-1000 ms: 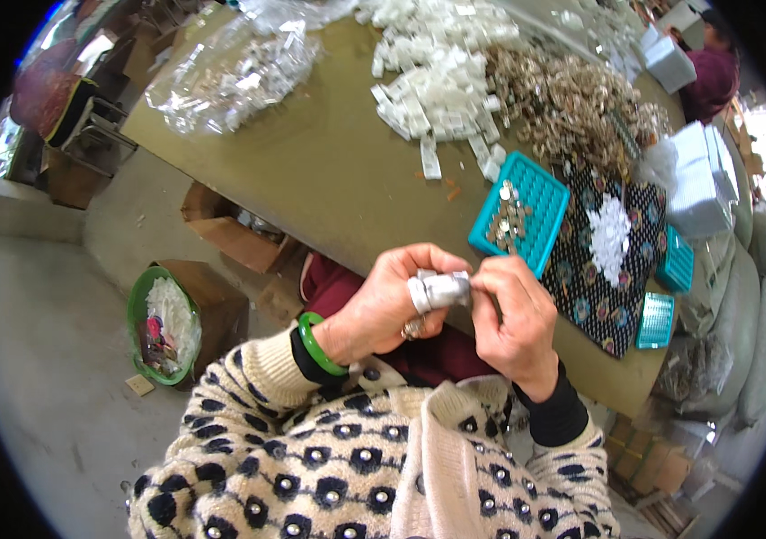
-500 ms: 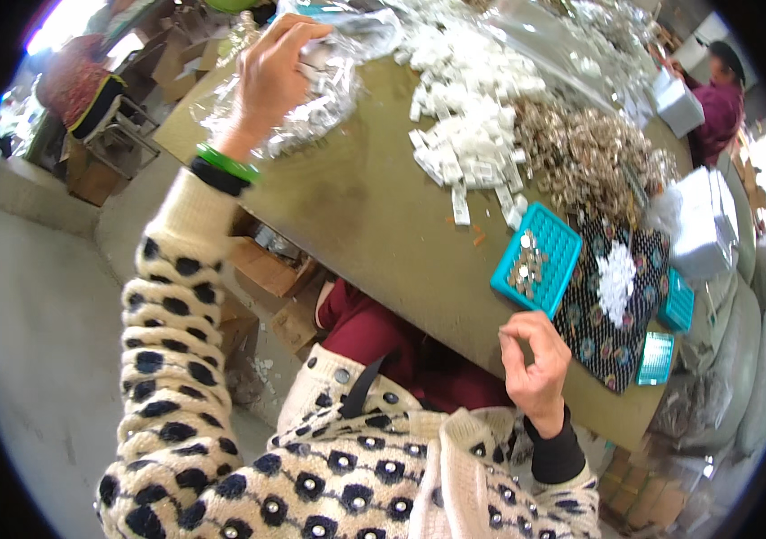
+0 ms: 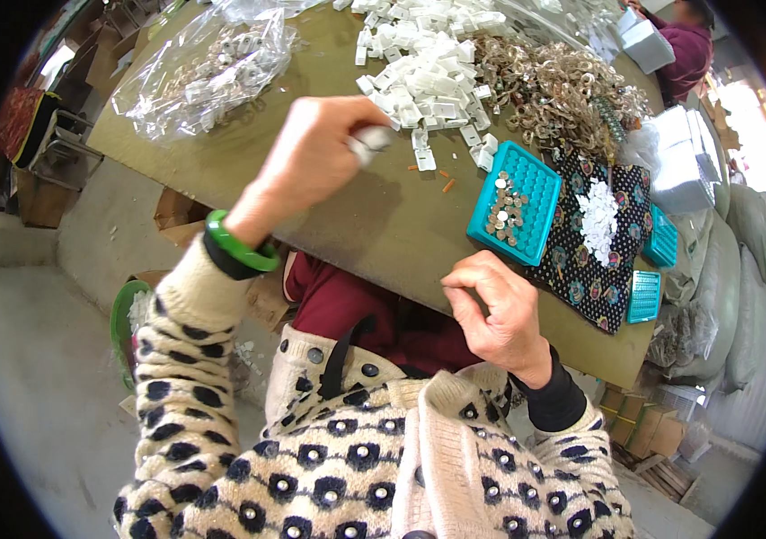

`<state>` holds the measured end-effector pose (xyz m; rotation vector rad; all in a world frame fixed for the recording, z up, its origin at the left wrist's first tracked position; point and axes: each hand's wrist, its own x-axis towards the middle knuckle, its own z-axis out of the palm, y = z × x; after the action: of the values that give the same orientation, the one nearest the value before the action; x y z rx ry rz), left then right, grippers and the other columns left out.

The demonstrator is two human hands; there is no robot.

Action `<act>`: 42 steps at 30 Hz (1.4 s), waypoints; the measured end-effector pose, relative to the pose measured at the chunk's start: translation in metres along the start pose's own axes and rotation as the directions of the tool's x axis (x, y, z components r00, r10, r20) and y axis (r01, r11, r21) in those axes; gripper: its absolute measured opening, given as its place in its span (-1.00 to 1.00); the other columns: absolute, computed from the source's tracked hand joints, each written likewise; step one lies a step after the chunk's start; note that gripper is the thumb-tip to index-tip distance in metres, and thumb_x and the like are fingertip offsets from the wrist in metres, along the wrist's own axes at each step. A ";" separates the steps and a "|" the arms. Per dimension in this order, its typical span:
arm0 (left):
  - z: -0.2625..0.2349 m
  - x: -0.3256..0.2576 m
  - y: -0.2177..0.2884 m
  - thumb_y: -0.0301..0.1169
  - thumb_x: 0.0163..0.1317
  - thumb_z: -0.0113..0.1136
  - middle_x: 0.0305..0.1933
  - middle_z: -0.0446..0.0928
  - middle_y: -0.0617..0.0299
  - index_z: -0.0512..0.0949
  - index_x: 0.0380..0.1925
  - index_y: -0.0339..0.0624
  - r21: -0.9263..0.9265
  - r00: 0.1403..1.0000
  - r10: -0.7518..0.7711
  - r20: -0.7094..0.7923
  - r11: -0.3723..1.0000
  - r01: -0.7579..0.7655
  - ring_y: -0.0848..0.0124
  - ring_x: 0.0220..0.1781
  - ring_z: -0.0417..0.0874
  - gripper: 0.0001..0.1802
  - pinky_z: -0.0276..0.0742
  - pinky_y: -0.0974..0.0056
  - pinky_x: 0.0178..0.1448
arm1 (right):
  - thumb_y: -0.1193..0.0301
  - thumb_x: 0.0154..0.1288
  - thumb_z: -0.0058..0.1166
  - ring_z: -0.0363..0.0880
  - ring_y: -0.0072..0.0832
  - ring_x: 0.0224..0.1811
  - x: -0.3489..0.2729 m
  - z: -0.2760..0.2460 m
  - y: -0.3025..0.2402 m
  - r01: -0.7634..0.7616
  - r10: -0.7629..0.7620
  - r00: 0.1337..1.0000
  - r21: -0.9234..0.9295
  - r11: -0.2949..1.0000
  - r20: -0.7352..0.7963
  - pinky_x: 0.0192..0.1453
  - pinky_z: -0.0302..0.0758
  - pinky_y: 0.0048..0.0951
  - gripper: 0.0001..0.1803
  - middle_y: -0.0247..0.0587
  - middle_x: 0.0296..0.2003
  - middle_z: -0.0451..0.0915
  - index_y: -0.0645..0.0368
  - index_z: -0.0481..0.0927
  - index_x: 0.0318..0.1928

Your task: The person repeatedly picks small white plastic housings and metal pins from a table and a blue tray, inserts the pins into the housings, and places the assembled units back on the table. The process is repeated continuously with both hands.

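Over the worktop, the left hand curls round a pale thing; gripped or worn, I can't tell. The right hand, fingers together, hovers near a teal tray, seemingly corralling small metallic discs within reach.

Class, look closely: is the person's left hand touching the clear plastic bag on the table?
Apart: the head view shows olive tabletop between the left hand and the clear plastic bag, which lies farther left.

Small silvery discs in teal tray
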<state>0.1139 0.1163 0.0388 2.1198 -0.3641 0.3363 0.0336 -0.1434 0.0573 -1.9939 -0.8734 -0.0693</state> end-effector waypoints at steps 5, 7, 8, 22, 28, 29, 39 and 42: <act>0.068 0.023 0.000 -0.56 0.00 0.15 -0.33 0.52 0.08 0.50 -0.25 -0.16 0.504 0.991 0.136 0.001 0.855 -0.118 0.02 -0.23 0.59 -0.76 0.48 0.02 -0.23 | 0.71 0.08 0.16 0.55 -0.21 -0.41 -0.005 -0.004 -0.001 -0.010 0.010 1.000 -0.014 1.000 0.020 -0.33 0.50 -0.30 -0.83 -0.11 -0.41 0.52 0.27 0.50 -0.31; 0.082 0.023 -0.001 -0.60 -0.01 0.11 -0.29 0.51 0.08 0.48 -0.21 -0.15 0.503 0.988 0.151 0.016 0.853 -0.139 0.01 -0.18 0.58 -0.71 0.49 0.01 -0.21 | 0.71 0.08 0.16 0.55 -0.21 -0.41 -0.008 -0.008 -0.001 -0.027 0.028 1.000 -0.012 1.000 0.010 -0.33 0.50 -0.31 -0.83 -0.11 -0.41 0.52 0.27 0.50 -0.31; 0.086 0.022 -0.002 -0.60 0.00 0.10 -0.28 0.51 0.08 0.48 -0.19 -0.15 0.483 0.987 0.160 0.019 0.863 -0.149 0.00 -0.17 0.58 -0.69 0.49 0.01 -0.20 | 0.71 0.08 0.16 0.55 -0.21 -0.41 -0.010 -0.011 -0.001 -0.034 0.034 0.999 -0.010 0.999 0.007 -0.33 0.50 -0.31 -0.83 -0.11 -0.41 0.52 0.27 0.50 -0.31; 0.107 -0.025 0.085 -0.61 0.19 0.28 -0.28 0.61 0.30 0.57 -0.10 -0.25 -0.910 0.896 -0.434 0.095 0.326 0.255 0.57 -0.25 0.60 -0.74 0.57 0.45 -0.17 | 0.57 0.34 0.13 0.59 -0.57 -0.28 0.010 -0.011 0.022 -0.292 0.391 0.894 0.379 0.878 -0.217 -0.15 0.56 -0.56 -0.71 -0.22 -0.21 0.60 0.30 0.41 0.03; 0.106 -0.035 0.089 -0.56 0.20 0.31 -0.15 0.62 0.19 0.53 -0.10 -0.23 -0.942 0.939 -0.331 0.088 0.280 0.187 0.51 -0.19 0.63 -0.73 0.63 0.38 -0.15 | 0.66 0.27 0.15 0.57 -0.60 -0.25 0.008 -0.030 0.024 -0.259 0.338 0.912 0.312 0.914 -0.232 -0.19 0.53 -0.56 -0.87 -0.25 -0.28 0.60 0.29 0.54 -0.19; 0.106 -0.038 0.089 -0.55 0.21 0.31 -0.13 0.63 0.17 0.53 -0.10 -0.22 -0.941 0.951 -0.301 0.074 0.294 0.167 0.49 -0.18 0.64 -0.73 0.63 0.36 -0.16 | 0.67 0.25 0.16 0.57 -0.58 -0.26 0.009 -0.035 0.025 -0.229 0.284 0.927 0.229 0.946 -0.245 -0.20 0.53 -0.54 -0.89 -0.23 -0.30 0.60 0.28 0.55 -0.22; 0.089 -0.052 0.077 -0.48 0.21 0.31 -0.19 0.64 0.07 0.55 -0.08 -0.30 -0.778 0.751 -0.266 0.604 0.007 0.628 0.30 -0.25 0.73 -0.71 0.71 0.29 -0.22 | 0.79 -0.01 0.22 0.58 -0.27 -0.32 0.021 -0.052 0.029 0.174 -0.182 0.979 -0.081 0.981 -0.093 -0.29 0.56 -0.39 -0.68 -0.12 -0.29 0.53 0.25 0.57 -0.22; 0.090 -0.053 0.075 -0.49 0.21 0.29 -0.18 0.64 0.09 0.55 -0.02 -0.29 -0.743 0.738 -0.219 0.638 0.079 0.665 0.33 -0.27 0.72 -0.67 0.70 0.30 -0.22 | 0.72 0.05 0.21 0.58 -0.28 -0.31 0.024 -0.055 0.030 0.131 -0.133 0.991 -0.079 0.988 -0.026 -0.27 0.55 -0.39 -0.75 -0.15 -0.29 0.54 0.24 0.57 -0.23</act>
<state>0.0455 0.0078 0.0275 0.8487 -0.0113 -0.6195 0.0846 -0.1821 0.0753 -1.9991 -0.9948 -0.2123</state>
